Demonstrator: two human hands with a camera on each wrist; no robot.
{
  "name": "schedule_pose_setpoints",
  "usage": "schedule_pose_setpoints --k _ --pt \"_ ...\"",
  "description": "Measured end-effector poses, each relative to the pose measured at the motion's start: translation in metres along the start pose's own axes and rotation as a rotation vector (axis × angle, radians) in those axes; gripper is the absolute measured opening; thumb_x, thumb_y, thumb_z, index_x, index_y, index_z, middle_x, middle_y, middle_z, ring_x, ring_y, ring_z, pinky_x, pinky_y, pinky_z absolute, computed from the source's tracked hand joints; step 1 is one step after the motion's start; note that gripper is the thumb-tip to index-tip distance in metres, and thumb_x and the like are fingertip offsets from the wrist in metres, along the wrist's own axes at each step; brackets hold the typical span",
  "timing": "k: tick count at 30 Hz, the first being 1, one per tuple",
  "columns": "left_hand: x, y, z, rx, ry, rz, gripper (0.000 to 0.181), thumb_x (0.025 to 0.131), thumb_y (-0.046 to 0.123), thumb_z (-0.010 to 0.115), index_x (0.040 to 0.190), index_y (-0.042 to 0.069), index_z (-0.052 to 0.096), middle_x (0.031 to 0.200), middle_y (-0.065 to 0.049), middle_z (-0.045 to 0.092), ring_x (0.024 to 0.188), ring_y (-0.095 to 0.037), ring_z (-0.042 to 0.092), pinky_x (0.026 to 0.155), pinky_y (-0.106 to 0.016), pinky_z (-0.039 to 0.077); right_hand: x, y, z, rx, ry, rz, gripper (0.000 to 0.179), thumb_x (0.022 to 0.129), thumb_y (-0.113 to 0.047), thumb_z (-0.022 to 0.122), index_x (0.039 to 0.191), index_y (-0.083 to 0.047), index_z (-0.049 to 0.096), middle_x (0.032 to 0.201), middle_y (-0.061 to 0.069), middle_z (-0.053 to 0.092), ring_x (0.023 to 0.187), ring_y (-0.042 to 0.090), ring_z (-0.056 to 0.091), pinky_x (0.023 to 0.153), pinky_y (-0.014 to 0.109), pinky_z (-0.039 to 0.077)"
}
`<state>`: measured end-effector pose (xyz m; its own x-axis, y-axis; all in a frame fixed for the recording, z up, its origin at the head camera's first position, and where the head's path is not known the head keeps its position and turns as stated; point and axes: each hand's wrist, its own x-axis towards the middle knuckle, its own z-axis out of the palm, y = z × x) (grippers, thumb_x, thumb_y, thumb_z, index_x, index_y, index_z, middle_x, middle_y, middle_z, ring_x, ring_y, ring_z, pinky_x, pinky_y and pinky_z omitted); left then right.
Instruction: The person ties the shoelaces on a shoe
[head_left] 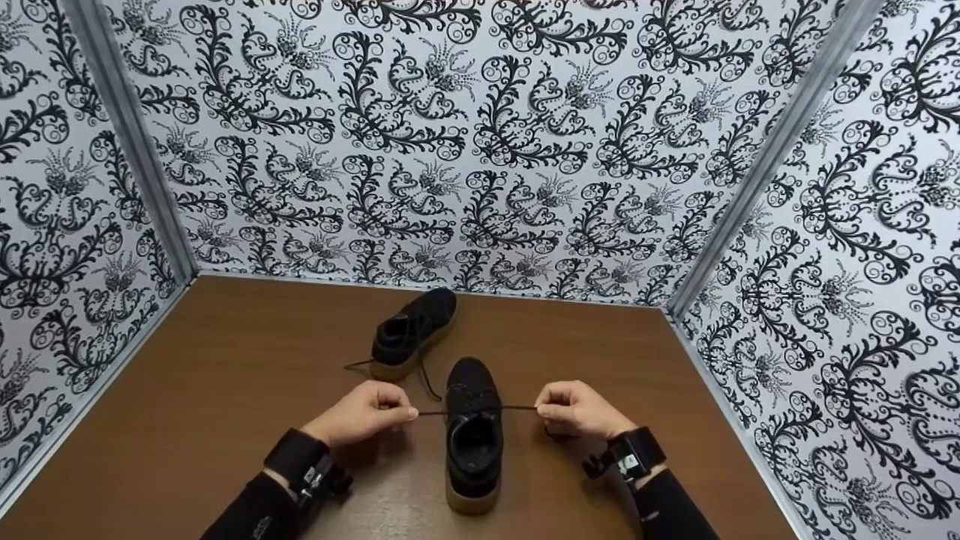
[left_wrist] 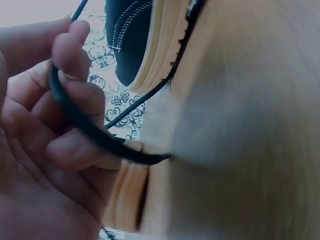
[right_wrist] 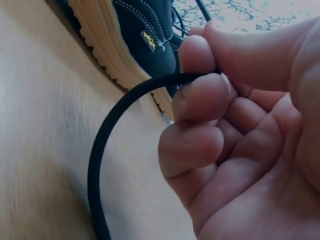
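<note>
A black shoe (head_left: 474,450) with a tan sole stands on the table between the two hands, toe pointing away. My left hand (head_left: 367,412) pinches one end of its black shoelace (head_left: 433,413) between thumb and forefinger, left of the shoe. On the other side my right hand (head_left: 577,409) pinches the other end, so the lace runs nearly straight across the shoe's opening. In the left wrist view a loose tail of lace (left_wrist: 82,122) curves past the fingers. The right wrist view shows another lace tail (right_wrist: 95,165) hanging in an arc beside the shoe's side (right_wrist: 145,35).
A second black shoe (head_left: 412,330) lies farther back and left, its laces loose on the brown table (head_left: 247,352). Patterned panels (head_left: 450,150) with grey metal frame posts (head_left: 135,142) enclose the table at the back and both sides.
</note>
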<state>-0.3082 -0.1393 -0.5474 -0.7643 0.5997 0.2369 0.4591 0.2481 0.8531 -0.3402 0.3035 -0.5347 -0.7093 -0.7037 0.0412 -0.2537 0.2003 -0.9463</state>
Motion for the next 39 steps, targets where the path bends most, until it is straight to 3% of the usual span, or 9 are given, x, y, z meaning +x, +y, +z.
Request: schedule_pose_setpoints --k 6,9,14,21,26,33,36,39 --pt "0.002 0.009 0.010 0.247 0.035 -0.017 0.019 0.106 0.034 0.076 0.094 0.021 0.083 0.093 0.006 0.064 0.084 -0.001 0.052 0.078 -0.023 0.046 0.001 0.000 0.004 0.023 0.027 0.050 0.024 0.110 0.001 0.059 0.112 0.025 0.058 0.076 -0.010 0.058 0.059 0.003 0.051 0.057 0.019 0.045" --pt "0.002 0.013 0.013 0.301 0.032 -0.038 0.017 0.105 0.035 0.077 0.094 0.024 0.083 0.090 0.010 0.067 0.078 0.001 0.052 0.072 -0.022 0.045 0.002 -0.001 0.005 0.000 0.041 0.062 0.025 0.111 -0.001 0.060 0.113 0.024 0.060 0.077 -0.009 0.059 0.060 0.003 0.053 0.056 0.020 0.045" --pt "0.002 0.019 0.015 0.288 0.035 -0.070 0.021 0.107 0.037 0.074 0.096 0.021 0.081 0.078 0.012 0.066 0.064 0.003 0.052 0.062 -0.022 0.045 0.003 -0.001 0.005 -0.035 0.052 0.062 0.024 0.111 -0.001 0.060 0.113 0.023 0.062 0.076 -0.008 0.059 0.060 0.003 0.053 0.055 0.020 0.045" --pt "0.003 0.033 0.015 0.228 0.097 -0.072 0.022 0.108 0.042 0.072 0.096 0.024 0.079 0.079 0.008 0.068 0.064 0.001 0.055 0.062 -0.022 0.046 0.003 -0.001 0.005 -0.074 0.072 0.073 0.023 0.110 -0.003 0.063 0.113 0.020 0.065 0.077 -0.006 0.060 0.060 0.004 0.054 0.055 0.020 0.046" --pt "0.005 0.041 0.019 0.242 0.209 -0.012 0.021 0.108 0.042 0.072 0.093 0.028 0.077 0.080 0.013 0.066 0.062 0.003 0.050 0.061 -0.020 0.043 0.002 -0.001 0.004 -0.070 0.053 0.071 0.026 0.111 -0.005 0.062 0.115 0.021 0.063 0.074 -0.006 0.056 0.055 0.004 0.048 0.050 0.021 0.041" --pt "0.008 0.050 0.027 0.307 0.415 0.142 0.007 0.105 0.020 0.078 0.099 0.019 0.081 0.091 0.007 0.076 0.071 -0.001 0.063 0.065 -0.023 0.055 0.002 -0.002 0.005 -0.085 0.060 0.084 0.023 0.111 -0.002 0.060 0.115 0.020 0.063 0.074 -0.005 0.057 0.054 0.004 0.049 0.049 0.021 0.040" --pt "0.010 0.048 0.029 0.335 0.473 0.192 0.003 0.102 0.014 0.080 0.103 0.016 0.083 0.095 0.005 0.079 0.076 -0.003 0.067 0.069 -0.025 0.058 0.002 -0.003 0.005 -0.099 0.066 0.093 0.023 0.111 -0.003 0.061 0.115 0.020 0.064 0.075 -0.003 0.058 0.055 0.005 0.050 0.048 0.021 0.040" --pt "0.013 0.045 0.030 0.345 0.504 0.211 0.011 0.101 0.010 0.081 0.108 0.016 0.084 0.101 0.002 0.082 0.079 -0.004 0.069 0.071 -0.025 0.059 0.002 -0.003 0.004 -0.111 0.072 0.094 0.024 0.111 -0.004 0.061 0.114 0.019 0.065 0.075 -0.002 0.058 0.055 0.005 0.050 0.048 0.021 0.040"
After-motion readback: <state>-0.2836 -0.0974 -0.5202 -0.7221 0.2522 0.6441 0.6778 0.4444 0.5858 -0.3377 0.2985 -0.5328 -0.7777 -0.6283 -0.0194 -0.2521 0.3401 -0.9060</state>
